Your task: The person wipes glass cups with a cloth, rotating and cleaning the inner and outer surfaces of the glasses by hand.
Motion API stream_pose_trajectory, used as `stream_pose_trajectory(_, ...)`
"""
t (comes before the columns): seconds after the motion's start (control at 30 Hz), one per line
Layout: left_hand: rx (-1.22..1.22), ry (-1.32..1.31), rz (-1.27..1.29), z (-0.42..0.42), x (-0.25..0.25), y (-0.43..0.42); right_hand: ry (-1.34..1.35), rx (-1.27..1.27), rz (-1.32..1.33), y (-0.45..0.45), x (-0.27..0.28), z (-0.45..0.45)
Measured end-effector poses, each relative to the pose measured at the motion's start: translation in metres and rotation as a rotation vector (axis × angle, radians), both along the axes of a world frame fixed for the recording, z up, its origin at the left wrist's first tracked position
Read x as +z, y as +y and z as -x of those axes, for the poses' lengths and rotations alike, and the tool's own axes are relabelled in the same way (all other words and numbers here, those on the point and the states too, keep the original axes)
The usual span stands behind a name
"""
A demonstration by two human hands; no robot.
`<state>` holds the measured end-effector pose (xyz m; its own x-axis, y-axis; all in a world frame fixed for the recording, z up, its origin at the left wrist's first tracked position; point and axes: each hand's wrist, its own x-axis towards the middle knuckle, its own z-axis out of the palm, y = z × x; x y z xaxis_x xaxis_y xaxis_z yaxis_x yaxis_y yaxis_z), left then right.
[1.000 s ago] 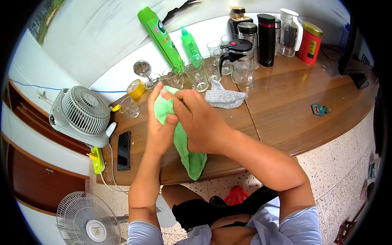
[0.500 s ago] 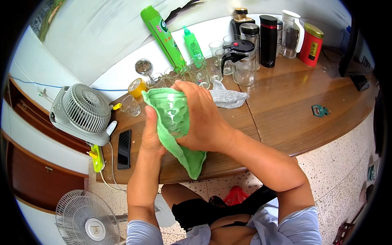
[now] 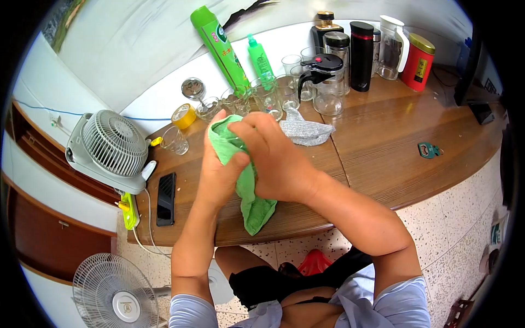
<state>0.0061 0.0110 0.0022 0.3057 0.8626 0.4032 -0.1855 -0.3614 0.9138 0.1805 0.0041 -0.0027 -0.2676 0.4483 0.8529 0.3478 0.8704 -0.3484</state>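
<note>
A green cloth (image 3: 257, 210) hangs from between my two hands, bunched at the top and loose at its lower end. My left hand (image 3: 217, 172) wraps the cloth from the left, thumb across its front. From the right, my right hand (image 3: 284, 164) closes in with bent fingers over the cloth's upper part. The drinking glass seen in the cloth earlier is almost wholly covered by fingers and fabric now. Just beyond my right hand lies a grey knitted cloth (image 3: 306, 131) on the wooden table (image 3: 383, 147).
Several drinking glasses (image 3: 268, 98), a glass teapot (image 3: 328, 101), a black flask (image 3: 360, 57) and a red tin (image 3: 418, 63) line the back. At left are one glass (image 3: 175, 142), yellow tape (image 3: 183, 116), a phone (image 3: 166, 199) and a fan (image 3: 117, 145). A bottle opener (image 3: 429, 150) lies right.
My hands have turned the wrapped glass, so its clear side no longer shows. My left thumb has come across the cloth, and my right fingers have bent over its top.
</note>
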Motion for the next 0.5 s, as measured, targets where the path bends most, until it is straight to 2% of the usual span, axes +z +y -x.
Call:
stream_pose_trajectory(0.17, -0.045, -0.11, 0.167, 0.008, 0.007, -0.006, 0.057, 0.023, -0.153, 0.001, -0.002, 0.013)
stream_pose_trajectory(0.37, -0.258, -0.38, 0.215, 0.008, 0.007, -0.003, 0.171, 0.058, -0.039, -0.006, 0.005, 0.013)
stream_pose_trajectory(0.5, -0.111, -0.196, 0.25, 0.009, 0.005, -0.003, 0.186, 0.065, 0.007, -0.004, 0.001, 0.011)
